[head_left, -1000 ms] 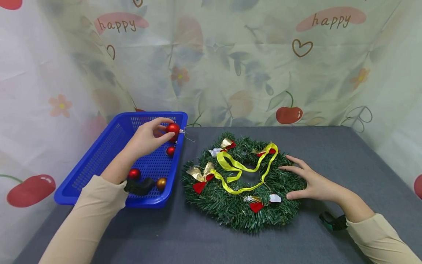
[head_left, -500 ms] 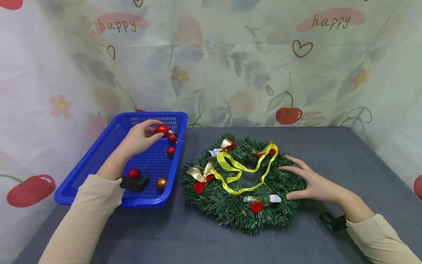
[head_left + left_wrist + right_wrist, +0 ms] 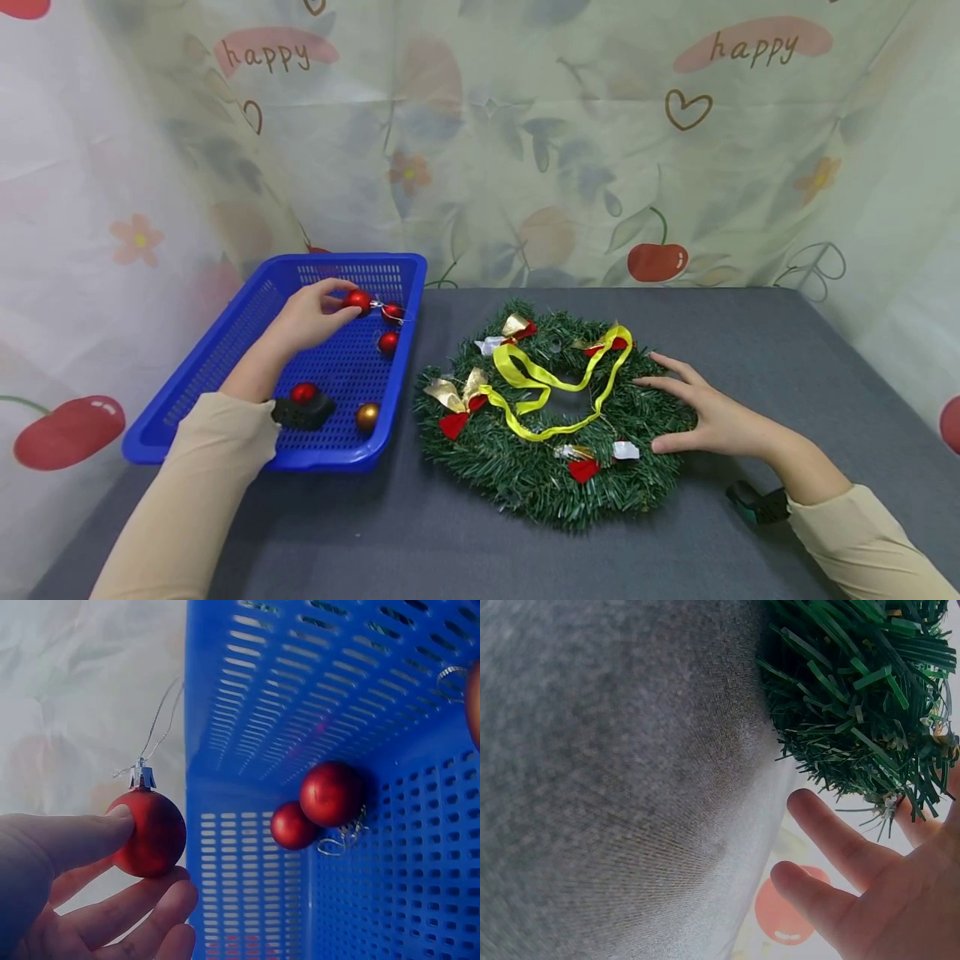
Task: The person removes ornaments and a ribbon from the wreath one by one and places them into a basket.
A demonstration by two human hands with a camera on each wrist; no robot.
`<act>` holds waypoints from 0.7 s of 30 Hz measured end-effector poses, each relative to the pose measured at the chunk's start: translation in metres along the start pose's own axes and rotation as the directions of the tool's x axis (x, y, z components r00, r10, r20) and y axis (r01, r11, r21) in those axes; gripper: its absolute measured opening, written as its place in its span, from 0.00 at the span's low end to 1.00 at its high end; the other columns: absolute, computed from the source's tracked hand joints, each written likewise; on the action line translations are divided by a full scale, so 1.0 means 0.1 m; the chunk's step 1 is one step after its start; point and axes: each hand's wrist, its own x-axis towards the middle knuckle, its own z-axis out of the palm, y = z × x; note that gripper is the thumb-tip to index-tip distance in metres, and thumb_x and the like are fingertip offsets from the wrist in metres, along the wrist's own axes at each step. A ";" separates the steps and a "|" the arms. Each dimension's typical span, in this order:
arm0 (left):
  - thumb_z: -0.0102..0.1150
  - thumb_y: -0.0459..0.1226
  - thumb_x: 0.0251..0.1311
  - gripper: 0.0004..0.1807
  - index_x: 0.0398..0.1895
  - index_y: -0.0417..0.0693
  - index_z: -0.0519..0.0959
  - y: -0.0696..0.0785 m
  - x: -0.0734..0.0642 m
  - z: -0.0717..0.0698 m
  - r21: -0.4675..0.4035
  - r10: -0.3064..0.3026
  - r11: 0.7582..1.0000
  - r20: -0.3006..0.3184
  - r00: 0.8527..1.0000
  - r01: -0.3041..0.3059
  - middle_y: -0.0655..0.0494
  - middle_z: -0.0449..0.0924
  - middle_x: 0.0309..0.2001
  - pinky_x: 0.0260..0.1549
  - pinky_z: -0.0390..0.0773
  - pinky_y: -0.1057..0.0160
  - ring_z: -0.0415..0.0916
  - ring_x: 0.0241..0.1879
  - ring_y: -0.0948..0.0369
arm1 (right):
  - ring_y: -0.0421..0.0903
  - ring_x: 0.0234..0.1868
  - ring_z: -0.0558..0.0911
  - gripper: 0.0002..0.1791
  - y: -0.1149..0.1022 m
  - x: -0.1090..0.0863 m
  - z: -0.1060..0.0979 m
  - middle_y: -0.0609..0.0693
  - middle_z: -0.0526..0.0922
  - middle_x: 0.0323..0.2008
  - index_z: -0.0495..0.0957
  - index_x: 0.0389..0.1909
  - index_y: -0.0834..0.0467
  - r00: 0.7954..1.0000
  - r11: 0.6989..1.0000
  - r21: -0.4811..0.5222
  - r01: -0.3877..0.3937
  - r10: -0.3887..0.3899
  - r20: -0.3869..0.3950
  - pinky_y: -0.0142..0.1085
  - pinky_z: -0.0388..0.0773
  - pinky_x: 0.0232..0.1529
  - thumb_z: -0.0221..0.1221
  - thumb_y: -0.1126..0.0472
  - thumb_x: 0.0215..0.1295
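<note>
Between thumb and fingers my left hand (image 3: pixel 309 319) pinches a red Christmas bauble (image 3: pixel 152 834) with a silver cap and a thread loop. It is over the far part of the blue plastic basket (image 3: pixel 408 375). Two more red baubles (image 3: pixel 330 793) lie along the basket's right side, and another red bauble (image 3: pixel 303 392) shows by the wrist strap. A gold bauble (image 3: pixel 367 417) sits in the near right corner. My right hand (image 3: pixel 712 417) rests with spread fingers at the right edge of a green wreath (image 3: pixel 555 492), which carries bows and a loose yellow ribbon (image 3: pixel 558 433).
A grey cloth-covered table (image 3: pixel 757 350) bears the basket on the left and the wreath in the middle. Behind it hangs a printed curtain (image 3: pixel 487 167). Black wrist straps (image 3: pixel 757 503) are worn on both arms.
My left hand has moved left and slightly down with the red bauble, from near the basket's right rim to farther inside over it. The right hand and wreath have stayed put.
</note>
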 end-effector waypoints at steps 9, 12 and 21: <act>0.51 0.41 0.66 0.25 0.62 0.39 0.65 -0.05 0.02 0.02 0.039 0.003 0.999 0.012 1.000 -0.003 0.30 0.69 0.59 0.52 0.72 0.42 0.69 0.58 0.39 | 0.71 0.67 0.51 0.39 0.00 0.00 -0.01 0.63 0.42 0.71 0.64 0.65 0.53 1.000 1.000 0.002 -0.004 0.004 0.007 0.67 0.64 0.51 0.67 0.49 0.52; 0.51 0.42 0.65 0.25 0.62 0.38 0.66 -0.06 0.02 0.02 0.054 0.016 0.998 0.028 0.999 -0.017 0.29 0.69 0.58 0.52 0.73 0.42 0.70 0.57 0.38 | 0.71 0.67 0.51 0.40 0.00 0.01 -0.01 0.63 0.42 0.71 0.64 0.65 0.53 1.000 1.000 0.003 -0.004 0.004 0.006 0.67 0.64 0.51 0.67 0.49 0.52; 0.52 0.42 0.65 0.25 0.61 0.39 0.67 -0.09 0.02 0.05 0.094 0.011 0.995 0.067 0.998 -0.017 0.29 0.70 0.58 0.52 0.72 0.43 0.71 0.56 0.39 | 0.71 0.67 0.51 0.39 0.01 0.00 0.00 0.64 0.42 0.71 0.64 0.64 0.54 1.000 1.000 0.006 0.000 0.000 0.005 0.68 0.63 0.51 0.67 0.49 0.52</act>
